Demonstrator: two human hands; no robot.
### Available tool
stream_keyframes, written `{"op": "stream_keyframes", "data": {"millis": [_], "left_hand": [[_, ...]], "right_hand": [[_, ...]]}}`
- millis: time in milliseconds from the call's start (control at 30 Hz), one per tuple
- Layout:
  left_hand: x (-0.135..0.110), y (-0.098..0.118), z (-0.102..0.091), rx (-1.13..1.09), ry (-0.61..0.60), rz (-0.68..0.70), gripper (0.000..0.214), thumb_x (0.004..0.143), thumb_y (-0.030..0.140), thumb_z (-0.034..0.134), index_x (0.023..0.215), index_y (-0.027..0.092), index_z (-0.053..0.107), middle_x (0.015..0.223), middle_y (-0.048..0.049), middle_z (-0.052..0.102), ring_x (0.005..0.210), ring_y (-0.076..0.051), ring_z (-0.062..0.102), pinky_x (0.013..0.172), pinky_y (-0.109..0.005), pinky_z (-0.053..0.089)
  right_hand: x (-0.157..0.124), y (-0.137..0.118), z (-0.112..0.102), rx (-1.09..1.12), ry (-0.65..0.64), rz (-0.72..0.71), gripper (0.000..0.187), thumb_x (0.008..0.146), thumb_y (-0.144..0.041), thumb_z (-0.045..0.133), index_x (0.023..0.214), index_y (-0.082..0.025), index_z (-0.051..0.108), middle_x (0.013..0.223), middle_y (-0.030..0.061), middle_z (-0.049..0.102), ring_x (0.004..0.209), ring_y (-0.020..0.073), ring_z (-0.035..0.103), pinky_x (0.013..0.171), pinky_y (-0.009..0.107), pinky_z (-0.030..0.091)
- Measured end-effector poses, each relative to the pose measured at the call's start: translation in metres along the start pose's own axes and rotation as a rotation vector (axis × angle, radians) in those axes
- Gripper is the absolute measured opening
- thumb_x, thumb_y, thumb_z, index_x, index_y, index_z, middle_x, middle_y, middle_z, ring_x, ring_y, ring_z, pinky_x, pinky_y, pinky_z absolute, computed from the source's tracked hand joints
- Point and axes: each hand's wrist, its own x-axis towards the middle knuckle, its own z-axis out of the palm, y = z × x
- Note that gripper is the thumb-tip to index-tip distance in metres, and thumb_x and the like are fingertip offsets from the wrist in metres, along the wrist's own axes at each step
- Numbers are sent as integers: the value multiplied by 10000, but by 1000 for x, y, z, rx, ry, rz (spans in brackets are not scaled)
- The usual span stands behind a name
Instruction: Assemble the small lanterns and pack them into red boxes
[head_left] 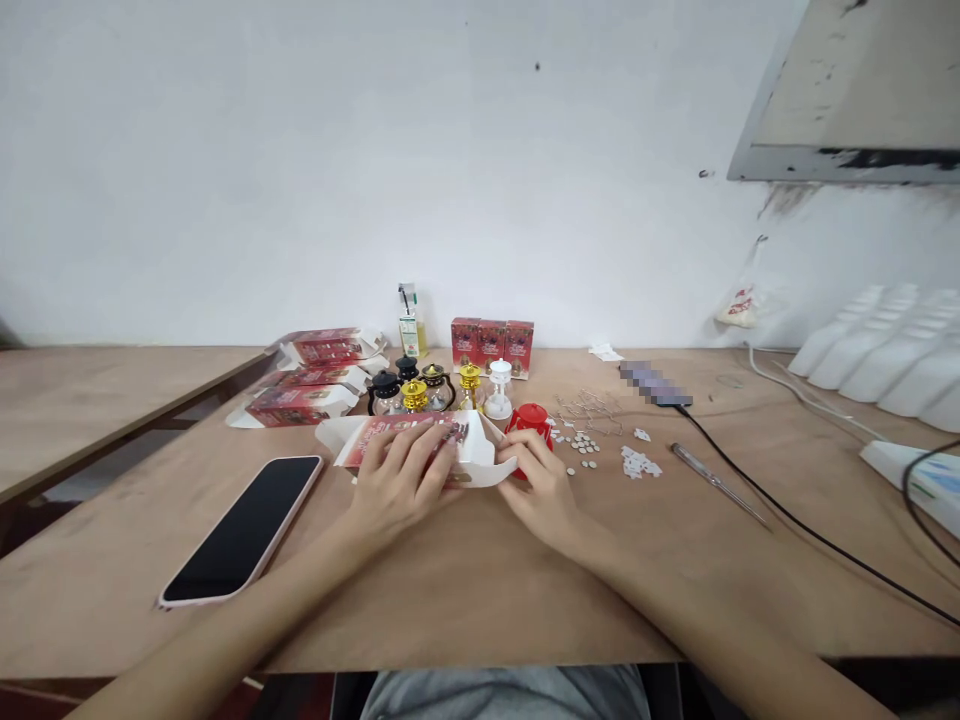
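A red and white cardboard box [474,440] lies on its side in front of me, its end flaps spread. My left hand [401,475] is wrapped over its body from the left. At the right end my right hand [538,485] pinches a white flap. Just behind that hand is a red lantern [532,415], partly covered by my fingers. Beyond the box stand several small lanterns: a white lantern [499,388], a gold lantern [469,385] and a black lantern [386,392] among them.
More open boxes [300,403] lie at the left, near a phone [244,530]. Three upright boxes [491,345] stand by the wall. To the right are button cells [583,445], white tabs [640,463], wire handles [589,410], a screwdriver [720,485], a cabled device [654,385] and white bottles [892,350].
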Motion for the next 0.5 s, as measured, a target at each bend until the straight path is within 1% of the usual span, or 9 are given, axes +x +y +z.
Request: {"op": "stream_keyframes", "data": {"millis": [67,133,200,233,300,333,367,400,500], "left_hand": [[8,-4,-8,-55,-16,55,344,860,440,549,1131,249,457,1126,-107,651,966,-267,618,840,-437,367],[16,-13,-18,-184,-101,72,547,763,600,593,1158,249,450,1158,-115,626,1039,-298,579,874,-461,369],[26,-24,-25,-361,-270,16,785,653,681,639,1253,238,396,1266,-132,549,1153,-328,504,922,-470,377],[30,-29,-28,-459,-366,-17,879,624,672,670,1309,229,343,1309,-135,512,1177,-324,489,935,-454,392],[37,-35,-28,-665,-585,-43,955,644,579,716,1394,242,230,1312,-110,517,1138,-273,536,895,-375,450],[39,-37,-27,-749,-674,-49,952,668,521,727,1414,259,197,1299,-91,533,1113,-249,558,880,-343,465],[40,-37,-24,-809,-729,-53,945,684,471,734,1426,275,181,1295,-76,539,1105,-233,567,879,-324,469],[40,-36,-21,-846,-742,-61,944,687,439,742,1431,287,181,1304,-70,533,1120,-230,560,899,-321,463],[38,-30,-12,-843,-649,-101,893,687,421,750,1418,293,253,1305,-73,519,1151,-249,533,949,-350,438]], "right_hand": [[1,8,-4,-70,-31,-118,221,828,-53,442,765,-201,594,904,66,624,830,176,590,708,302,510],[3,15,-7,-136,-63,-272,262,838,-39,437,705,-209,584,898,55,657,832,170,584,694,298,500],[4,19,-11,-191,-71,-445,265,849,-60,478,660,-222,568,892,27,683,856,166,582,700,301,497],[5,21,-13,-210,-64,-528,264,849,-75,505,641,-228,558,892,11,692,866,163,582,714,307,497],[6,24,-16,-230,-51,-635,269,849,-99,530,623,-243,551,900,-22,704,872,154,587,753,323,494],[5,25,-18,-233,-56,-644,273,853,-103,522,628,-254,557,907,-35,708,870,147,590,767,329,489],[5,26,-19,-231,-67,-626,275,856,-102,506,645,-267,571,914,-45,711,870,143,595,775,334,482],[4,27,-20,-228,-81,-587,271,853,-99,492,679,-280,591,925,-48,713,878,144,599,778,339,474],[3,27,-22,-222,-129,-458,257,793,-96,498,878,-285,650,972,-14,715,954,183,596,824,375,442]]}}
